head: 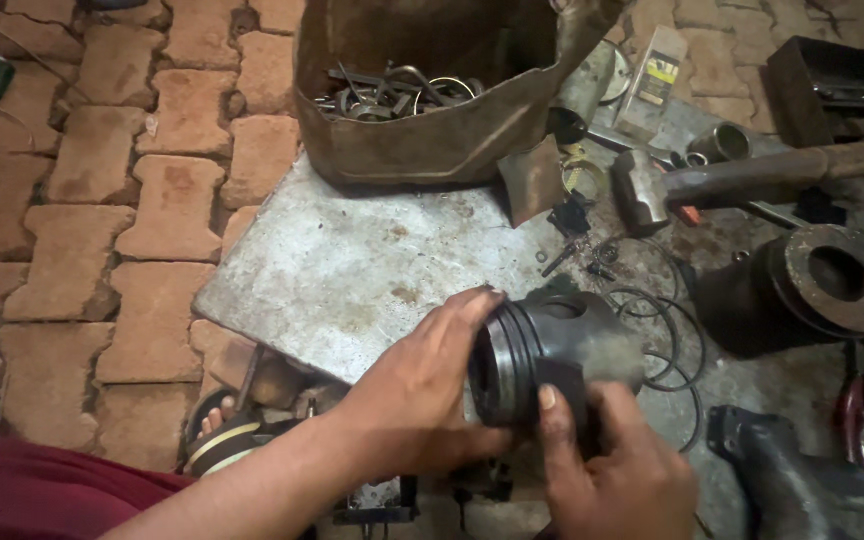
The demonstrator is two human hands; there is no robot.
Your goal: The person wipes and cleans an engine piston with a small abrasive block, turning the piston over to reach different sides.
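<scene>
Gripping grey piston (562, 345) with both my hands above edge of steel plate (352, 270). Left hand (422, 395) wraps ringed end, fingers curled over rim; right hand (617, 470) clamps skirt from below. Loose rings (667, 340) just right, hammer (732, 180) beyond, rusty tub (432, 140) behind.

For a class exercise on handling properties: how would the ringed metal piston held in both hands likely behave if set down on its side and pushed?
The piston is round-bodied, so it would probably roll. It looks like thick dark metal, likely heavy and stiff. Both hands, left and right, grip it; its grimy surface may be slippery.
</scene>
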